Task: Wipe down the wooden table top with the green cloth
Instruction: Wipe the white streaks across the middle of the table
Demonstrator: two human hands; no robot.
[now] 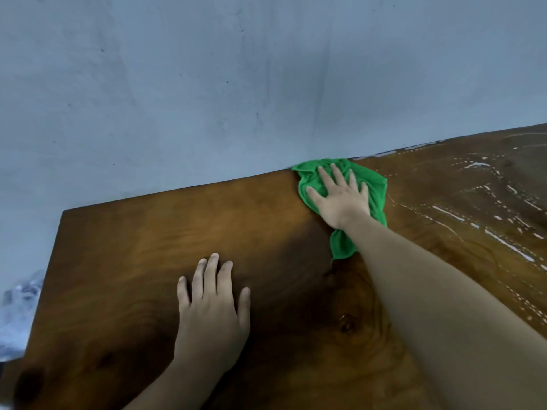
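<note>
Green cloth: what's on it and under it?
The right hand lies flat on the cloth, fingers spread. The table top lies beneath; the covered patch can't be seen.

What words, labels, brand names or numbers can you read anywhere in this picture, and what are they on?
None can be read. No writing shows on the green cloth, the wooden table top or the wall behind it. The pale streaks on the table's right side look like smears, not letters.
</note>
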